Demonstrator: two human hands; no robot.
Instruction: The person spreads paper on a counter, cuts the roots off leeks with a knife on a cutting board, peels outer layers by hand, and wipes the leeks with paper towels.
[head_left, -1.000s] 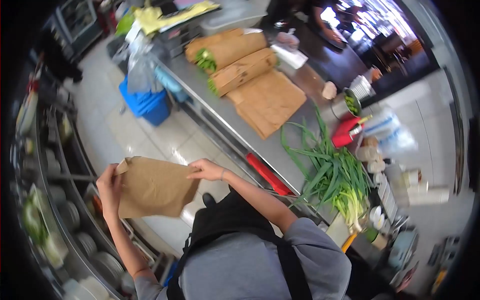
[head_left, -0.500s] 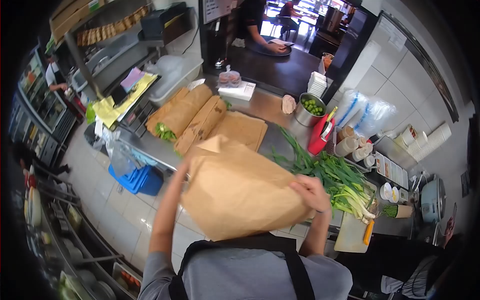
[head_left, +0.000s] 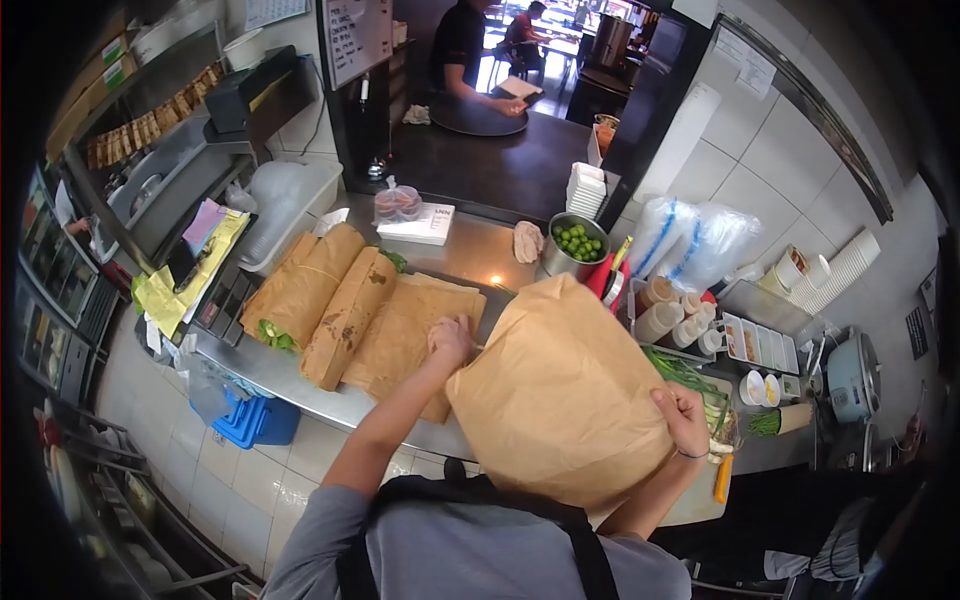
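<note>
Head view: hands [head_left: 683, 418] on brown paper [head_left: 560, 400], whiteboard [head_left: 358, 38] writing illegible.

My right hand [head_left: 683, 416] grips the edge of a large brown paper sheet [head_left: 563, 395]. My left hand [head_left: 453, 341] is at its other side, over flat brown paper [head_left: 405, 328].

Large brown paper sheet [head_left: 565, 400], right of the frame's center, blocks the way to the leeks [head_left: 688, 372]; what lies behind it is hard to judge. At upper center, bare steel counter [head_left: 478, 250] offers passage between a white box [head_left: 415, 224] and crumpled cloth [head_left: 528, 242]. Wrapped rolls [head_left: 347, 318] obstruct center left.
</note>
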